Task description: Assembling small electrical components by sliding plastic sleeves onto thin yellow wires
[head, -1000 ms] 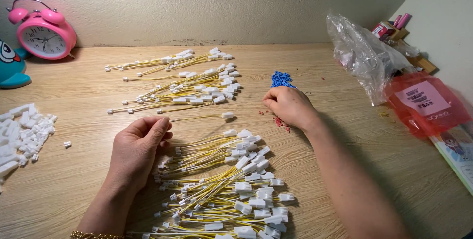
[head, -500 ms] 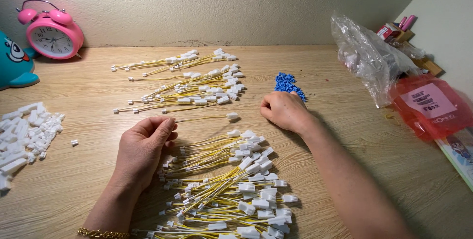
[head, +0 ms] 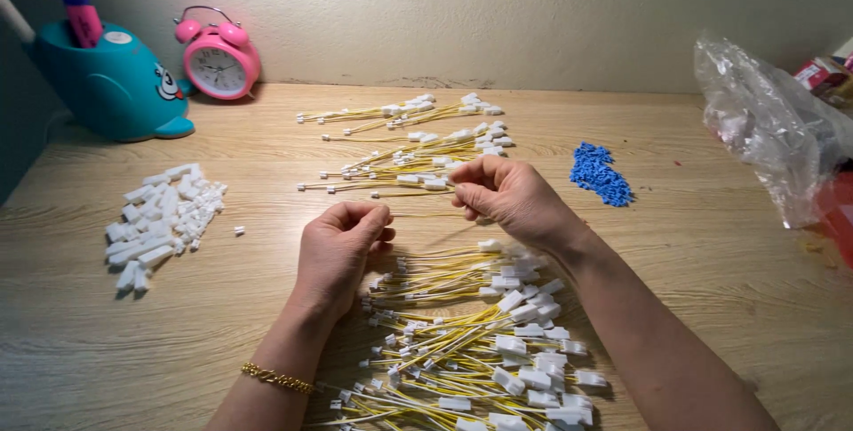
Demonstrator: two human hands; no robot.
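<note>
Left grip [head: 342,235] and right grip [head: 498,191] pinching thin yellow wire [head: 418,214], grained wooden table [head: 711,253]

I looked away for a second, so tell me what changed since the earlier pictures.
The right hand left the blue pile and moved in toward the left hand; both hands now pinch a yellow wire between them above the near bundle. The far wire bundles and white connector pile stayed put.

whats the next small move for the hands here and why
Probably lay the yellow wire held between the left hand and right hand onto the far pile; it is lifted off the near pile, close to the far one.
</note>
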